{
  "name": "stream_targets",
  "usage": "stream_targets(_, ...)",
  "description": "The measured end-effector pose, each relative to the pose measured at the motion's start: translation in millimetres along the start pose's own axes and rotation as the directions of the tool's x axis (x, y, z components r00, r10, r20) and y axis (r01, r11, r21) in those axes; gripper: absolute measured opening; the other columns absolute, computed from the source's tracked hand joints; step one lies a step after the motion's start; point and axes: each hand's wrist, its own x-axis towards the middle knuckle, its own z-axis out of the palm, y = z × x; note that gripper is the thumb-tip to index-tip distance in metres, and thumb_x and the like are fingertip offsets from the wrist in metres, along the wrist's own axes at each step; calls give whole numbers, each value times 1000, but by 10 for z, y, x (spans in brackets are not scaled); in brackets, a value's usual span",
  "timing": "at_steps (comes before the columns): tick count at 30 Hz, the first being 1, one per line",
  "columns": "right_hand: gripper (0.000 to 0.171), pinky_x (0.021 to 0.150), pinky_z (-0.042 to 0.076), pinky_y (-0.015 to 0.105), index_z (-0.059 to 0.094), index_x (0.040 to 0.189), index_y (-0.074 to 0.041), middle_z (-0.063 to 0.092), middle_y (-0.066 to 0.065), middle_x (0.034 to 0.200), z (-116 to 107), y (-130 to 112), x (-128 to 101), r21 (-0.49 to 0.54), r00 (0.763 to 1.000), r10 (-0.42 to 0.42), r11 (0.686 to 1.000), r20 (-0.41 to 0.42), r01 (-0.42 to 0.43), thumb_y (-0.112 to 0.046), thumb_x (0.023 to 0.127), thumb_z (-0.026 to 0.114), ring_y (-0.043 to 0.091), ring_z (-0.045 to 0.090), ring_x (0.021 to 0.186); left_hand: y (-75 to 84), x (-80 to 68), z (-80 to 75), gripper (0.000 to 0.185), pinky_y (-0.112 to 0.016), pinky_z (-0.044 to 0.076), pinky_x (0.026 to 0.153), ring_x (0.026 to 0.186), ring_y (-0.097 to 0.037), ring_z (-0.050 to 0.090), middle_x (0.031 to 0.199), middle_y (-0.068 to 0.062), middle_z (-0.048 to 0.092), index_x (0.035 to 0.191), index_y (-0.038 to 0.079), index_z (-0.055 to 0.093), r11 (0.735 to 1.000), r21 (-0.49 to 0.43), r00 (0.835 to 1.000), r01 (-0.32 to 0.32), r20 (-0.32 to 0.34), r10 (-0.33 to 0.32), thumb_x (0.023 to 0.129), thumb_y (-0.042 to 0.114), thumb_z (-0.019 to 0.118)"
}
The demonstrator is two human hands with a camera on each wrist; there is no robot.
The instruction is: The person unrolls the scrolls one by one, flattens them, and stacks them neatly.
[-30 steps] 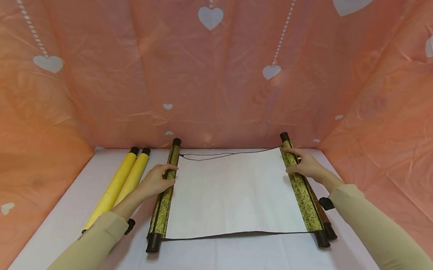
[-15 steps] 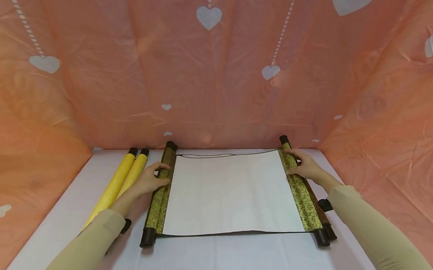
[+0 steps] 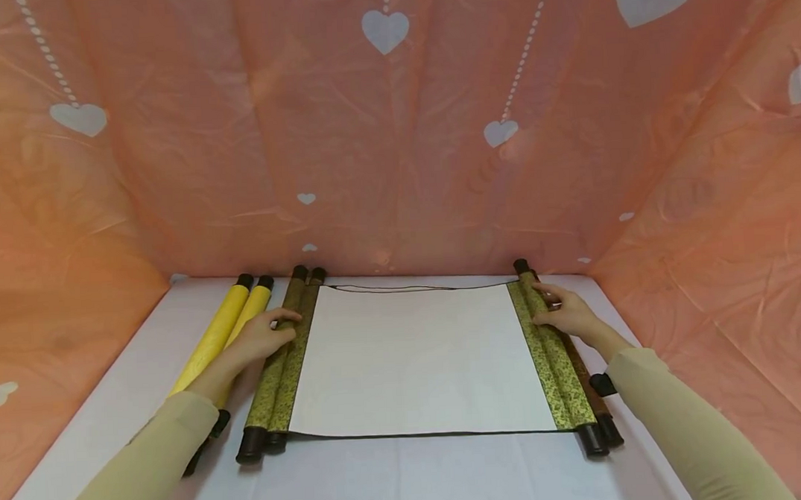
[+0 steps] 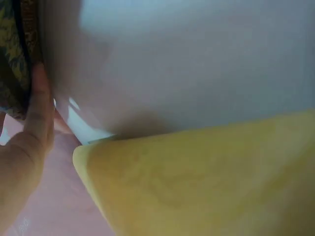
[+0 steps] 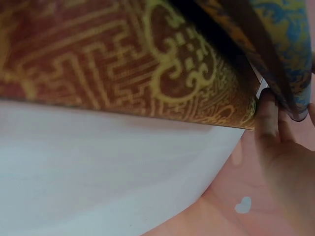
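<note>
Left grip (image 3: 262, 336) curled round left roller (image 3: 264, 396), right grip (image 3: 571, 315) round right roller (image 3: 568, 373); uneven pull risked skewing white scroll sheet (image 3: 419, 361).

1. Setting: a small draped booth around a tabletop (image 3: 451, 479); whether it stands in a home, a studio or another building cannot be told.
2. Enclosure: creased, faintly glossy pink-orange sheeting (image 3: 342, 133), forming a back wall (image 3: 439, 203), a left wall (image 3: 52, 258) and a right wall (image 3: 730, 265).
3. Decoration: pale hearts (image 3: 386, 31), some hanging from printed lines of dots (image 3: 526, 47), scattered across the sheeting.
4. Work surface: the tabletop, flat and white, its far edge close against the back wall.
5. Contents: an unrolled scroll (image 3: 412, 361) and yellow rolls (image 3: 209, 334) lying on the white surface, consistent with a tabletop workspace.
</note>
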Motion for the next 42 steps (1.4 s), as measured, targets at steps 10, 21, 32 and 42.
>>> stream_targets(10,75,78,43,42,34,160,1,40,42,150,29,-1,36,-138,1000,-20,990,-8,18,-12,96,70,36,52,99,-119,11,-107,48,-44,58,80,126,-56,54,140,-35,54,136,-9,59,997,-3,995,-78,55,78,96,12,74)
stream_targets(21,73,73,40,41,31,161,2,39,41,150,45,-12,50,-188,1000,-25,982,-5,24,-12,98,65,24,46,79,-53,52,-114,46,-57,54,94,124,-57,56,136,-34,58,133,-12,58,992,76,993,-105,55,101,93,6,72)
stream_targets(32,54,80,51,50,52,143,13,46,43,143,99,41,95,-349,990,-138,929,-8,126,-4,94,69,33,60,88,-69,89,-101,48,-56,53,95,125,-55,56,138,-33,57,136,-12,56,991,106,995,-84,63,78,96,8,72)
stream_targets(42,60,73,47,41,55,143,10,53,36,134,58,40,55,-338,993,-112,933,43,120,-6,88,75,35,58,96,69,18,-138,53,-57,51,97,122,-54,57,134,-38,57,136,-16,53,969,220,987,-117,138,88,93,7,73)
